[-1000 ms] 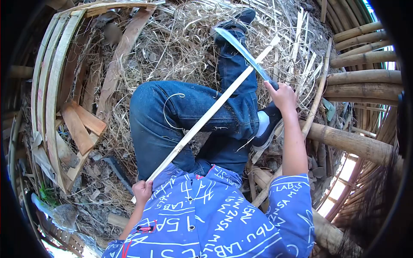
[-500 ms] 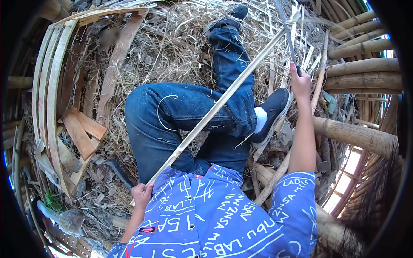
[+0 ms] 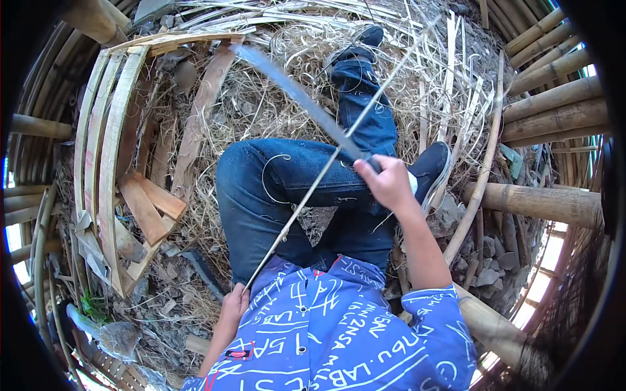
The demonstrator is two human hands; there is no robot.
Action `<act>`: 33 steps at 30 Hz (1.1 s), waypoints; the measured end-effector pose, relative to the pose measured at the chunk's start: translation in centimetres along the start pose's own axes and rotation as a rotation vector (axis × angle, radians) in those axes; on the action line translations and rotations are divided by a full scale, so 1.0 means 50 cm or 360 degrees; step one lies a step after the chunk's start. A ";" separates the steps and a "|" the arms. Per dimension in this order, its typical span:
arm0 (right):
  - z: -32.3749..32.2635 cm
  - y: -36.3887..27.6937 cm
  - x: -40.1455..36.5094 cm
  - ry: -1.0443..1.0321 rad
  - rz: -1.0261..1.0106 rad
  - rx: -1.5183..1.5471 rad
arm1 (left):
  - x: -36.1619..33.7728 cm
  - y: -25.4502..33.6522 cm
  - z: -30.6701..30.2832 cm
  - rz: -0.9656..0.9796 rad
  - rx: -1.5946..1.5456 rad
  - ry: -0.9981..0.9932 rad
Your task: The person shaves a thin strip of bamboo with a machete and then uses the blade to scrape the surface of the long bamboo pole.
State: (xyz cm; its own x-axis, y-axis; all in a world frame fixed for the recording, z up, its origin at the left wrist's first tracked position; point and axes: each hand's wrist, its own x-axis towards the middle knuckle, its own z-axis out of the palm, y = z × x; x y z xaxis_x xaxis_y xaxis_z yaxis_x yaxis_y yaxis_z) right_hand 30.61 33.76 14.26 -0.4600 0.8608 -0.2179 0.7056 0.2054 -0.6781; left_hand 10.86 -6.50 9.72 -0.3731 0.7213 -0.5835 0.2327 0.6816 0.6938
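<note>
A long thin bamboo strip [image 3: 306,195] runs diagonally across my legs from my lap up towards the upper right. Its lower end is pinched in my left hand [image 3: 235,305], close to my shirt. My right hand [image 3: 389,184] is wrapped round the handle of a long-bladed knife [image 3: 303,101]. The blade points to the upper left, blurred towards its tip, and crosses over the strip just beyond my fist. Whether blade and strip touch I cannot tell.
A slatted wooden frame [image 3: 117,137] with loose board pieces [image 3: 145,212] stands at the left. A dark tool [image 3: 203,272] lies near my left knee. Shavings [image 3: 208,156] cover the ground. Bamboo poles [image 3: 541,202] jut in from the right.
My right hand has come down and left towards my lap, and the blade has swung from the upper right to the upper left. My left hand still holds the strip, now seen more edge-on.
</note>
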 end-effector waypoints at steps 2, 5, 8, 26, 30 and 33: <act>0.008 -0.029 -0.019 -0.0172 -0.0023 -0.0108 | 0.000 -0.033 0.027 0.0035 0.0112 0.0121; 0.026 -0.037 -0.021 -0.0168 -0.0156 -0.0256 | 0.013 -0.054 0.054 0.0116 0.0246 0.0306; 0.038 -0.031 -0.011 -0.0193 -0.0221 -0.0352 | 0.013 -0.048 0.061 0.0168 0.0325 0.0394; 0.020 0.005 0.053 -0.0044 -0.0642 -0.0939 | 0.020 -0.030 0.064 0.0117 0.0247 0.0408; -0.034 0.043 0.099 0.0218 -0.0292 -0.0979 | 0.017 -0.041 0.067 0.0132 0.0254 0.0414; -0.140 0.090 0.168 0.0298 0.0245 -0.0925 | 0.019 -0.056 0.068 0.0173 0.0293 0.0444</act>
State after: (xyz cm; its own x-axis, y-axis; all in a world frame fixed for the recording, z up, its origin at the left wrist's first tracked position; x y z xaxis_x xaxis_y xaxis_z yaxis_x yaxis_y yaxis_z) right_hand 33.68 45.18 14.26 -0.2649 0.9568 -0.1200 0.9581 0.2470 -0.1452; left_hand 12.91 -7.32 5.80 -0.5623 0.7469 -0.3549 0.4333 0.6317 0.6428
